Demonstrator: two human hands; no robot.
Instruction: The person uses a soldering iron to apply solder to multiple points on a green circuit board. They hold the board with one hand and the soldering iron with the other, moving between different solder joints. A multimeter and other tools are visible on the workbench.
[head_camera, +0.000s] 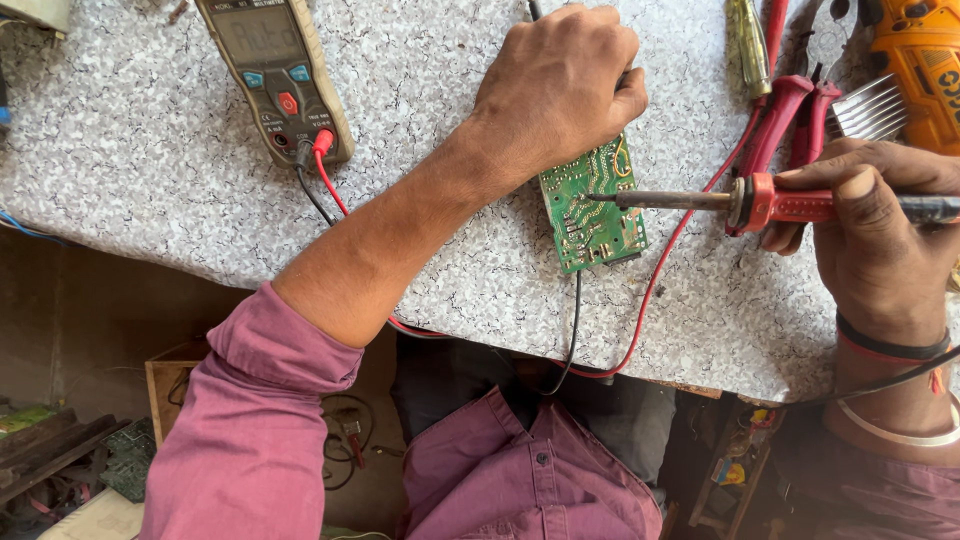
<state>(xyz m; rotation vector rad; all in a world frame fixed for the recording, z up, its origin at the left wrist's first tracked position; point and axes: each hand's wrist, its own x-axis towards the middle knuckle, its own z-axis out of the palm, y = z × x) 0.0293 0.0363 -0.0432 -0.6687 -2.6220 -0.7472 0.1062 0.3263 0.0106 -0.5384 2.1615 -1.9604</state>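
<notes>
A green circuit board lies solder side up on the speckled grey worktop. My left hand rests fisted on the board's far end and pins it down; something thin may be in the fingers, but I cannot make it out. My right hand grips the red handle of a soldering iron. The iron's metal tip touches the board near its middle.
A multimeter with red and black leads lies at the back left. The leads run under my arm and off the front edge. Red-handled pliers, a screwdriver, an orange power tool and a metal heat sink crowd the back right.
</notes>
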